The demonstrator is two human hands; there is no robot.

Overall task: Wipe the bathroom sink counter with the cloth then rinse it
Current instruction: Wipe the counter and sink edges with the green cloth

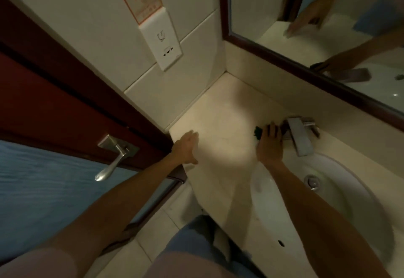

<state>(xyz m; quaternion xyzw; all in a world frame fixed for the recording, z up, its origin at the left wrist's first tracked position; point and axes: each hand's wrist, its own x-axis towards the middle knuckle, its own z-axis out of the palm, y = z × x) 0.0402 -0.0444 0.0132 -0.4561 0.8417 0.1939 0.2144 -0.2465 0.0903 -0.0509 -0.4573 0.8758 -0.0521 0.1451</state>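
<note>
Your right hand [269,144] reaches out over the basin [341,192], palm down, fingers pressing the dark cloth [259,132] onto the counter [220,124] just beside the tap [300,135]. Your left hand [185,147] rests flat and empty, fingers loosely extended, at the counter's near-left edge, arm straight.

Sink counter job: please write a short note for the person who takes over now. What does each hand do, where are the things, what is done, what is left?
Left hand: empty, flat on the counter near its left edge.
Right hand: presses the dark cloth on the counter beside the tap, behind the sink.
Done: wiping is in progress; how much is covered cannot be told.
Left: finish the counter, then rinse the cloth.
</note>
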